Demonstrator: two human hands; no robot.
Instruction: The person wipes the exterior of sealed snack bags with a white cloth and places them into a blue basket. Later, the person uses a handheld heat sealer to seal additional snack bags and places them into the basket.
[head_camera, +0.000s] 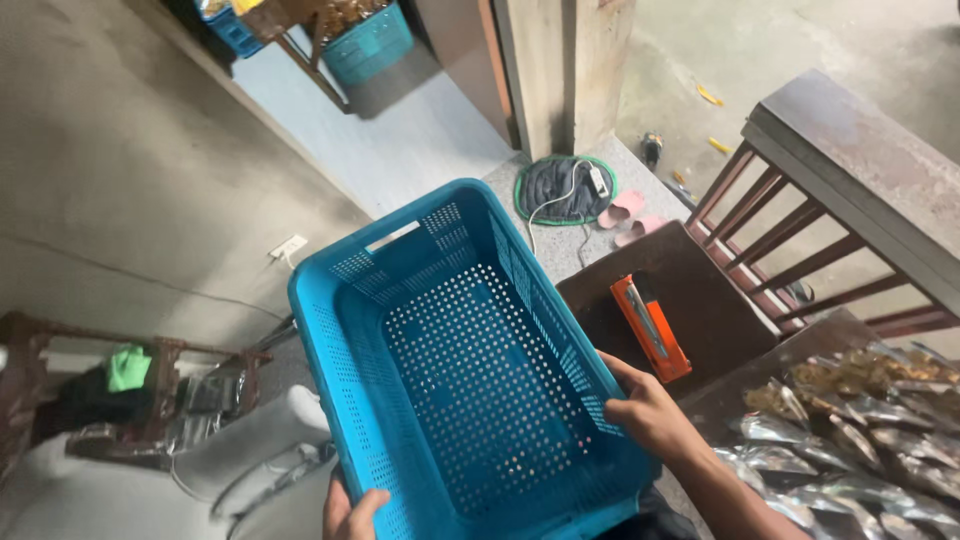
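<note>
An empty blue perforated plastic crate is held up in front of me, tilted, its open side facing the camera. My right hand grips the crate's right wall near the lower corner. My left hand holds the near left rim at the bottom of the view, thumb over the edge. Nothing lies inside the crate.
A dark wooden chair stands to the right with an orange tool on its seat. Several clear sealed pouches lie on a surface at the lower right. Pink slippers and a grey mat are on the floor. Another blue crate sits far back.
</note>
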